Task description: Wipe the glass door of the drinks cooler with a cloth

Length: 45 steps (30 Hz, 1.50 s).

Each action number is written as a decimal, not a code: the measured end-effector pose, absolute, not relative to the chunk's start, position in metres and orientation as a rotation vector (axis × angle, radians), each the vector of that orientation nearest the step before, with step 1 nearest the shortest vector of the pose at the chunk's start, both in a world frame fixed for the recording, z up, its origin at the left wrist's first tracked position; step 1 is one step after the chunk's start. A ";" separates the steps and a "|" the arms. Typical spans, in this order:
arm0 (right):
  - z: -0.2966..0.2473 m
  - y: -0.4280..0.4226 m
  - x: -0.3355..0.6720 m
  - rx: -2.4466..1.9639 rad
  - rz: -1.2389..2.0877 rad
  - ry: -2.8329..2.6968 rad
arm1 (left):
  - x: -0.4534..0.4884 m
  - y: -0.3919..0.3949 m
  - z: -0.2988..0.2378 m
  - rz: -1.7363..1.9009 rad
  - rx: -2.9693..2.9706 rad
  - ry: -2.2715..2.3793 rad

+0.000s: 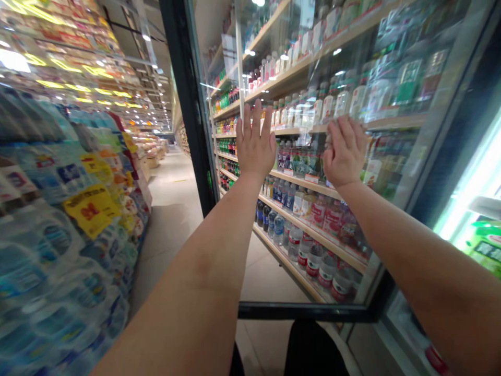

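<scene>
A glass cooler door [297, 308] with a dark frame stands swung open in front of me. My left hand [256, 143] lies against its pane with the fingers stretched and spread, holding nothing. To the right, my right hand [346, 151] is also up at the glass, its fingers bent and close together. A small pale bit shows at its thumb side, but what it is stays hidden by the hand. Through the pane, drink bottles [313, 261] show on wooden-edged shelves.
Stacked packs of bottled water [47, 250] line the left side, with a yellow price sign [92, 209] on them. A tiled aisle [168, 193] runs ahead between stack and door. At right is the lit cooler, with a green package [485, 240] inside.
</scene>
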State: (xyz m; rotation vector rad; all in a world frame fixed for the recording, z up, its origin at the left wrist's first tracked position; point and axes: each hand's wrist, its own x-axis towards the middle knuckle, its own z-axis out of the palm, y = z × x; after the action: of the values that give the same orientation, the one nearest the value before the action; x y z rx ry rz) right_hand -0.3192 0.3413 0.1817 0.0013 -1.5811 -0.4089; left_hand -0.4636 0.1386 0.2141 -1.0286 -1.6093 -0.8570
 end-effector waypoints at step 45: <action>0.151 0.340 -0.326 -0.098 -0.219 -1.433 | -0.455 0.135 0.213 -0.875 -1.001 -1.687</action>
State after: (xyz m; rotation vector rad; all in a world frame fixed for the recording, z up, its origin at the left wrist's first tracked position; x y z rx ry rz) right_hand -0.3256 0.3398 0.1509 -0.0976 -1.4327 -0.2189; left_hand -0.4548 0.1350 0.2127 -1.0009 -1.6874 -0.8750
